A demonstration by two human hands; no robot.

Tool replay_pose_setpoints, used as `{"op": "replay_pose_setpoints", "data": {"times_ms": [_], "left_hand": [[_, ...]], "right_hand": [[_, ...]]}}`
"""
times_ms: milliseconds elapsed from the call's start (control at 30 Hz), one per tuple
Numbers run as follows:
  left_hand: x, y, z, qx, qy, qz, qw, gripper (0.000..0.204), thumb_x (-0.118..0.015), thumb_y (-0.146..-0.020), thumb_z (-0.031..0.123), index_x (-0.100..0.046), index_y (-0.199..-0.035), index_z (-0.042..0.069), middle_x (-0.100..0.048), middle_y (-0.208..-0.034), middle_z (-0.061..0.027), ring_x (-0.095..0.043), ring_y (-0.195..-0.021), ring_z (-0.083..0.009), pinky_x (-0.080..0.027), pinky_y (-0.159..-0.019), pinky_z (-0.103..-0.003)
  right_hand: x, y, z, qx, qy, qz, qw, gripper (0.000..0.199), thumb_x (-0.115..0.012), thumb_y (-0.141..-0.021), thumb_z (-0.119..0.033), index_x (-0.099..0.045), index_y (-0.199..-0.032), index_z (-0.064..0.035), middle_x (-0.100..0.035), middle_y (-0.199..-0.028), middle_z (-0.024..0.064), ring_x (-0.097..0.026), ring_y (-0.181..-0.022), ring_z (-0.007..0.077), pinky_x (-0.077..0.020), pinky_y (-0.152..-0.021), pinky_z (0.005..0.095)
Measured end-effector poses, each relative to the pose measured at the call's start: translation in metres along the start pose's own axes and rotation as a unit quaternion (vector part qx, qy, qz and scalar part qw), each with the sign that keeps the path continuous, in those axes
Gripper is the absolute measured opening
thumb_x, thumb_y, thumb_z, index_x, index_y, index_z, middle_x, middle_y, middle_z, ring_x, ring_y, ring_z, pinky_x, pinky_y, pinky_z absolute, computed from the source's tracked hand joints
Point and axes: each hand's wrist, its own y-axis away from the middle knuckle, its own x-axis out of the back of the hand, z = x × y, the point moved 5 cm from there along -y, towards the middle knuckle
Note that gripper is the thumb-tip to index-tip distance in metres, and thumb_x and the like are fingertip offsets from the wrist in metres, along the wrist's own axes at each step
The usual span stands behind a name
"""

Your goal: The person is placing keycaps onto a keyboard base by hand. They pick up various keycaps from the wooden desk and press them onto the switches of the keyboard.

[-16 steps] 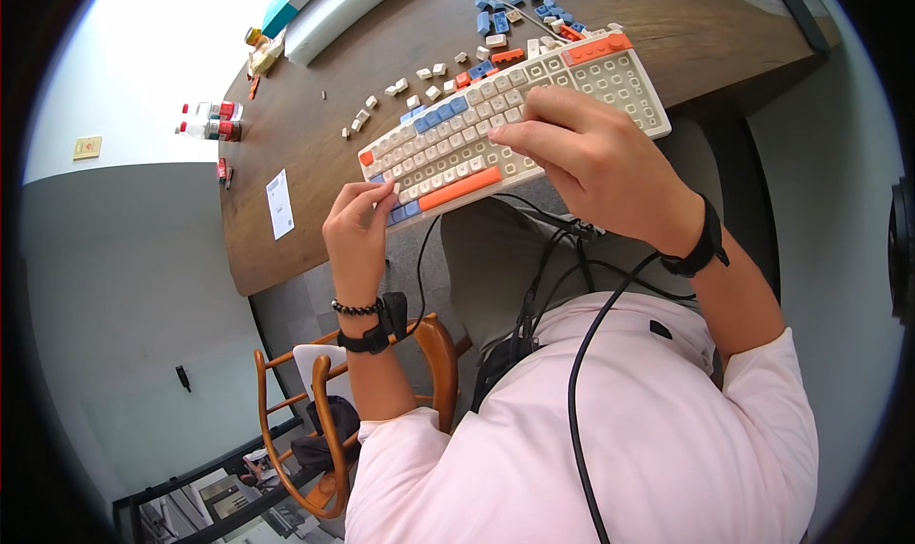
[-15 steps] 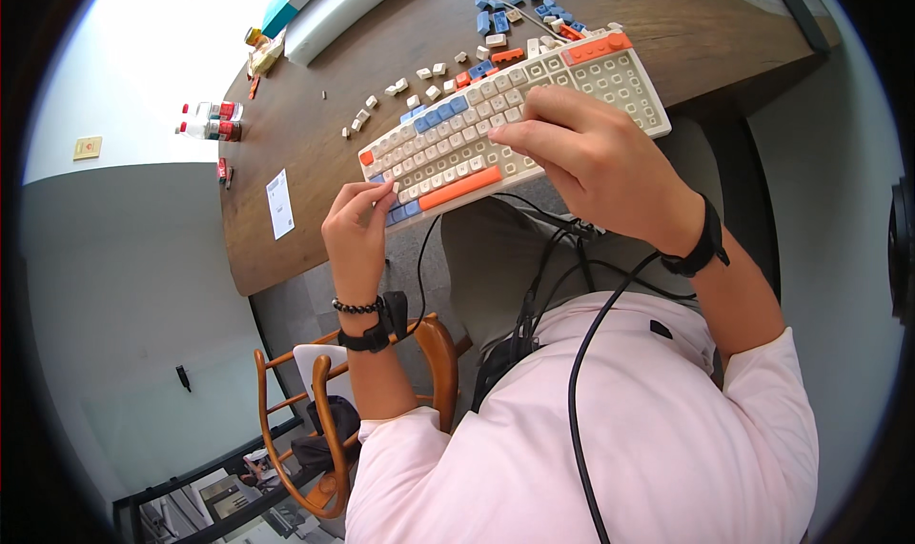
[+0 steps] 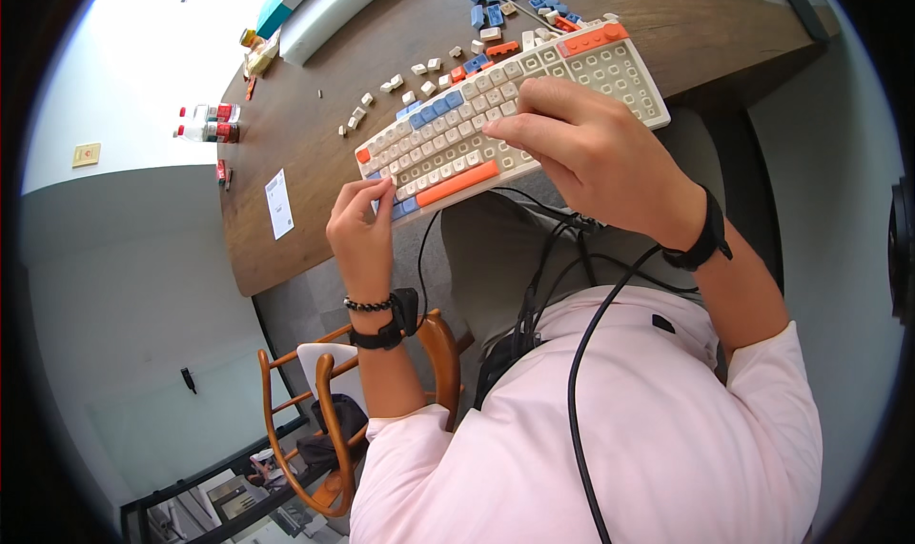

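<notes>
A cream mechanical keyboard (image 3: 527, 166) lies tilted near the table's front edge, part of it fitted with cream, blue and orange keycaps. On its right side and in one lower row, bare switches show. The fingers of my right hand (image 3: 596, 158) are pinched together over the middle of the board, with a small cream keycap at their tips. At the board's left end my left hand (image 3: 360, 225) is closed in a pinch on what looks like another cream keycap, mostly hidden by the fingers. A long orange spacebar (image 3: 458, 184) sits along the near edge.
Loose cream keycaps (image 3: 419, 69) and blue keycaps (image 3: 494, 15) lie scattered behind the keyboard on the wooden table (image 3: 315, 144). A white card (image 3: 278, 205) and bottles (image 3: 212, 122) are at the left. Black cables (image 3: 581, 349) hang over my lap; a wooden chair (image 3: 329, 420) stands at left.
The keyboard sits slightly farther left and up in the picture, largely with the whole view. My left hand has shifted a little; both hands keep their pinches.
</notes>
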Motion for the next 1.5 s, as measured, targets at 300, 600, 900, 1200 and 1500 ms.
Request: {"op": "replay_pose_setpoints", "data": {"times_ms": [300,600,900,1200,1500], "left_hand": [[0.001,0.007,0.011,-0.048,-0.074,-0.023,0.996,0.021,-0.088,-0.104,0.003,-0.092,-0.124,-0.001,-0.086,-0.115,-0.0118,-0.083,-0.104,-0.0284,-0.063,-0.097,-0.038],[0.003,-0.008,0.0,-0.068,-0.03,-0.022,0.997,0.01,-0.089,-0.103,0.002,-0.088,-0.112,-0.002,-0.088,-0.118,-0.0121,-0.086,-0.108,-0.0291,-0.064,-0.098,-0.038],[0.002,-0.003,0.002,-0.083,-0.044,-0.02,0.995,0.009,-0.089,-0.102,0.0,-0.086,-0.111,-0.001,-0.088,-0.119,-0.0108,-0.085,-0.108,-0.0304,-0.066,-0.097,-0.04],[0.007,-0.005,0.012,-0.132,-0.105,-0.07,0.983,0.016,-0.088,-0.1,0.002,-0.089,-0.115,-0.001,-0.087,-0.121,-0.0077,-0.079,-0.117,-0.0317,-0.06,-0.106,-0.042],[0.008,-0.014,0.027,-0.095,-0.188,-0.115,0.971,0.013,-0.085,-0.105,0.015,-0.089,-0.113,0.005,-0.084,-0.124,-0.0007,-0.071,-0.123,-0.0302,-0.047,-0.11,-0.043]], "right_hand": [[0.0,0.0,-0.001,-0.001,-0.001,-0.001,1.0,0.028,-0.074,-0.097,0.003,-0.083,-0.123,0.0045,-0.074,-0.115,0.0156,-0.077,-0.111,0.0361,-0.0646,-0.098,0.0462],[0.0,0.001,-0.002,-0.005,-0.005,-0.011,1.0,0.028,-0.073,-0.097,0.003,-0.082,-0.123,0.0041,-0.074,-0.117,0.0163,-0.077,-0.112,0.0368,-0.0646,-0.099,0.0466],[0.002,0.001,-0.002,0.003,-0.002,0.005,1.0,0.028,-0.074,-0.097,0.003,-0.082,-0.124,0.0035,-0.074,-0.118,0.0164,-0.077,-0.114,0.0374,-0.0646,-0.1,0.0468],[-0.002,0.001,-0.002,-0.003,-0.008,-0.005,1.0,0.027,-0.075,-0.097,0.003,-0.082,-0.122,0.003,-0.073,-0.114,0.0149,-0.076,-0.11,0.036,-0.0638,-0.097,0.0471],[-0.004,0.001,-0.002,-0.004,-0.003,-0.025,1.0,0.035,-0.077,-0.096,0.005,-0.083,-0.13,0.0014,-0.077,-0.119,0.0163,-0.078,-0.113,0.0376,-0.0643,-0.097,0.0479]]}}
